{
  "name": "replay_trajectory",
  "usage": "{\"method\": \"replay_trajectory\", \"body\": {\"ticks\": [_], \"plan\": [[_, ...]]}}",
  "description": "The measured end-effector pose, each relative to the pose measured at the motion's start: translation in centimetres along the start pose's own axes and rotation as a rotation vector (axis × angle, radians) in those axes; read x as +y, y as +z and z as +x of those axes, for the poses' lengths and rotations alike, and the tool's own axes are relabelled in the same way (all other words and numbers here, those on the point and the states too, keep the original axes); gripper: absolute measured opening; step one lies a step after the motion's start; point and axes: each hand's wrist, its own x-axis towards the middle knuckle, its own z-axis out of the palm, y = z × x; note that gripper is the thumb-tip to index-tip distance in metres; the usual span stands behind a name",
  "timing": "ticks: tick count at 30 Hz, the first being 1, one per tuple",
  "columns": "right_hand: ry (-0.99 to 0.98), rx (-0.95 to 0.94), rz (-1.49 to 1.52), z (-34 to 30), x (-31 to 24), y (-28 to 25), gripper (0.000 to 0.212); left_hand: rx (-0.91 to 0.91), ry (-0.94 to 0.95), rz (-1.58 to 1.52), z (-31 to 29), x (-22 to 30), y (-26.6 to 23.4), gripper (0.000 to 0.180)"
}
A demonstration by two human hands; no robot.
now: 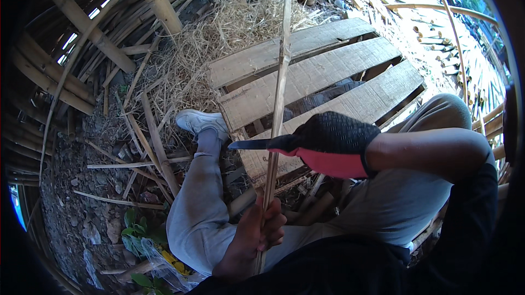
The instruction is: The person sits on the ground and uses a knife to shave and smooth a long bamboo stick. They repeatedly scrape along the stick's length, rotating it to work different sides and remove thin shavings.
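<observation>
A long, narrow bamboo strip (282,70) stands nearly upright before me, running from my lap up past the far edge of a slatted wooden platform (322,76). My bare left hand (256,228) is wrapped round its lower part. Higher up, my right hand (333,140), in a black and red glove, is closed on a knife. The knife's dark blade (247,145) points left and lies across the strip, apparently touching it. The glove hides the knife's handle.
Pale shavings (229,32) are heaped beyond the platform's left side. Bamboo poles (156,2) rise at the far left. Loose bamboo pieces (156,147) lie beside my shoe (202,122). Clear plastic (164,265) is near my left leg. Cut bamboo (437,43) is spread at the far right.
</observation>
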Motion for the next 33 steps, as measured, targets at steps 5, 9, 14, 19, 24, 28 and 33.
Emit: {"method": "replay_trajectory", "body": {"ticks": [5, 9, 14, 19, 24, 28, 33], "plan": [[0.144, 0.142, 0.196, 1.2, -1.9, -2.1, 0.043, -0.004, -0.021, -0.013, -0.4, -0.2, -0.3, 0.052], [0.505, -0.101, 0.297, 2.5, -1.3, -5.2, 0.047, 0.053, 0.002, 0.002, -0.7, -0.1, 0.2, 0.052], [0.439, -0.265, 0.557, 1.0, -1.8, -3.5, 0.039, 0.040, -0.005, 0.046, -0.3, -0.2, 0.1, 0.052], [0.488, -0.130, 0.433, 1.8, -2.1, -3.8, 0.050, 0.037, -0.007, 0.013, -0.6, -0.3, 0.0, 0.052], [0.578, -0.123, 0.652, 2.8, 0.1, -4.2, 0.063, 0.001, -0.003, -0.014, -0.4, -0.2, -0.4, 0.051], [0.426, -0.395, 0.425, 1.7, -1.2, -2.7, 0.048, 0.026, 0.019, 0.024, -0.3, 0.0, -0.1, 0.050], [0.695, -0.155, 0.775, 1.8, -1.8, -2.2, 0.047, -0.009, 0.026, -0.037, -0.5, -0.1, -0.8, 0.049]]}}
